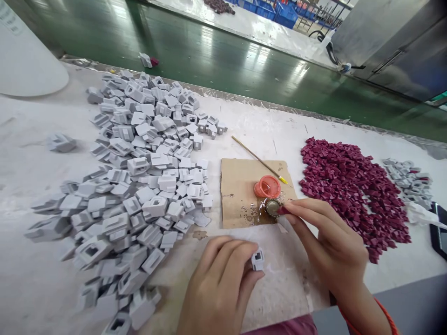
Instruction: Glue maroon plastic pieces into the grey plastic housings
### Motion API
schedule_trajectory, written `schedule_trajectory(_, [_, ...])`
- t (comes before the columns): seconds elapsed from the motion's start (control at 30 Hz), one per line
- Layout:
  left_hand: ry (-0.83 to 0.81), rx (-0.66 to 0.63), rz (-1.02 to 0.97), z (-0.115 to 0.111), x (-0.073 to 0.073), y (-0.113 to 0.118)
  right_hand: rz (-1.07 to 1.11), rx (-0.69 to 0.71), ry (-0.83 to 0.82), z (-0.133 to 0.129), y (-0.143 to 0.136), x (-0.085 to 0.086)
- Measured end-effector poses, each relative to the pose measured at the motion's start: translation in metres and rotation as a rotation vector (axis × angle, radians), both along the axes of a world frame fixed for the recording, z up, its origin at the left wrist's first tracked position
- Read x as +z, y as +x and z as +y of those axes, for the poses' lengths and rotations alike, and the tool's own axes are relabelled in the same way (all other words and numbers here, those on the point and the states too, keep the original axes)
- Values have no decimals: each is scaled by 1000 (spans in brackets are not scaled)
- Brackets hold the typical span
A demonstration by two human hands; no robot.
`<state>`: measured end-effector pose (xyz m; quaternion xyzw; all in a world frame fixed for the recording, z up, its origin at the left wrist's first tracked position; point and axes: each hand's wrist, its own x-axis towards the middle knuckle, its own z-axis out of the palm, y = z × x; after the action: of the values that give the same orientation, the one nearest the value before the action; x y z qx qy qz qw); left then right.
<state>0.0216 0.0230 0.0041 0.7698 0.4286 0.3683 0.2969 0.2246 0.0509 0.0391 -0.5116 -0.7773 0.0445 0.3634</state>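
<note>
My left hand (223,279) is closed around a grey plastic part (257,259), whose square opening faces up. My right hand (324,237) pinches a small maroon piece (282,211) between thumb and fingertips, at the edge of a round metal cap (273,208). The cap rests on a piece of brown cardboard (232,181), which has wet, glossy spots. Just behind the cap stands a small red-orange cup (267,186). A thin stick with a yellow tip (256,157) lies across the cardboard's back edge.
Many grey parts (139,186) are heaped on the left. To the right lie a pile of maroon pieces (349,186) and a smaller grey pile (410,179). A green conveyor belt (223,60) runs behind the table. A white container (31,56) stands at back left; a dark device (439,230) lies far right.
</note>
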Motion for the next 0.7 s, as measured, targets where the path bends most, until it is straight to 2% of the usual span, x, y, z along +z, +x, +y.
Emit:
schedule_trajectory(0.1, [-40, 6, -4, -1, 0, 0, 141, -7, -76, -16, -7, 6])
schedule_trajectory(0.17, [-59, 4, -18, -1, 0, 0, 225, 38, -156, -26, -14, 7])
schedule_trajectory(0.27, [-64, 9, -32, -1, 1, 1, 278, 130, -226, -35, -23, 3])
schedule_trajectory(0.37, [-68, 11, -35, -1, 1, 2, 301, 143, -247, -37, -27, -6])
schedule_trajectory(0.5, [-81, 11, -49, -1, 2, 2, 270, 161, -257, -34, -27, -10])
schedule_trajectory(0.7, [-102, 3, -25, -2, 3, 2, 110, 243, -198, -31, -25, 0])
